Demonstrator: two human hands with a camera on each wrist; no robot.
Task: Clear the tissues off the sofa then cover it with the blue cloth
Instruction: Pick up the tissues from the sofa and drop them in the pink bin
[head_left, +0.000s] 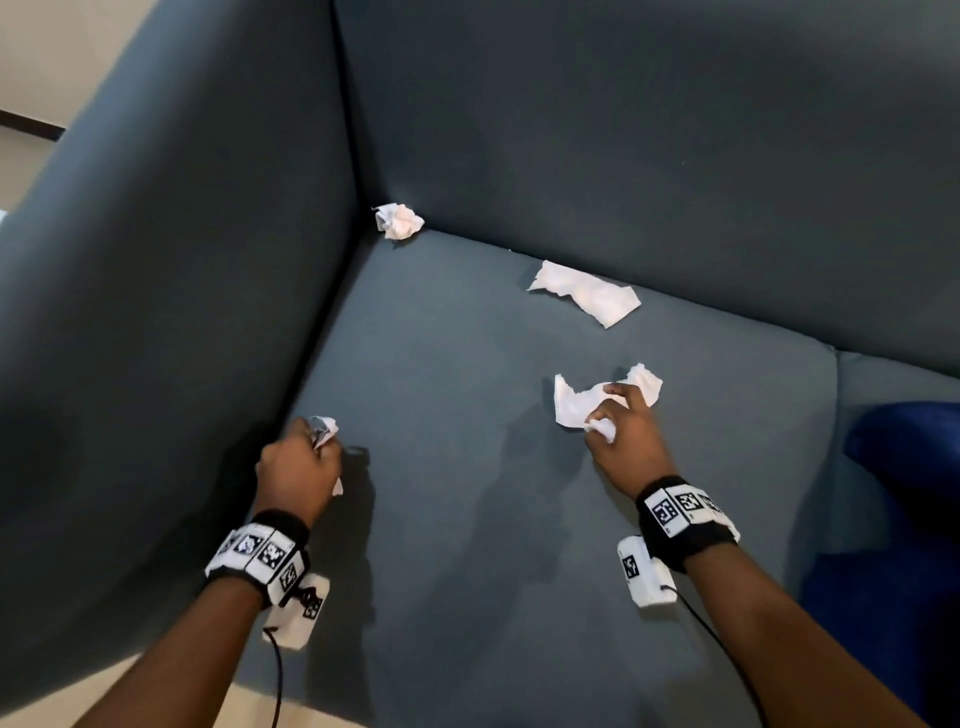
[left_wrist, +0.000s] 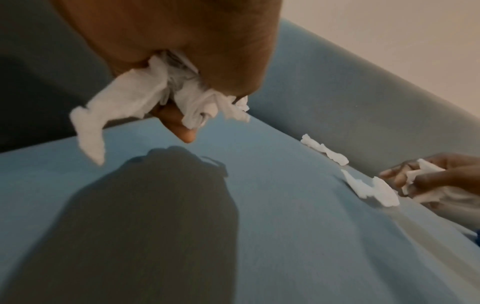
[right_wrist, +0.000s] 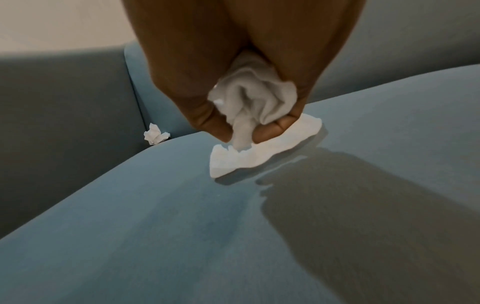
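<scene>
My left hand (head_left: 306, 452) grips a crumpled white tissue (head_left: 325, 428) just above the grey-blue sofa seat (head_left: 441, 519), near the left armrest; the left wrist view shows the tissue (left_wrist: 130, 96) hanging from my curled fingers. My right hand (head_left: 610, 413) holds a tissue wad (right_wrist: 254, 98) in its palm, and its fingertips touch a flat tissue (head_left: 571, 405) lying mid-seat. Another flat tissue (head_left: 587, 293) lies near the backrest. A balled tissue (head_left: 399, 221) sits in the back left corner. The blue cloth (head_left: 904, 467) lies bunched on the seat at the right.
The left armrest (head_left: 156, 312) rises close beside my left hand. The backrest (head_left: 623, 130) runs behind the tissues. A seam (head_left: 836, 374) divides this seat cushion from the one under the blue cloth. Pale floor (head_left: 21, 156) shows beyond the armrest.
</scene>
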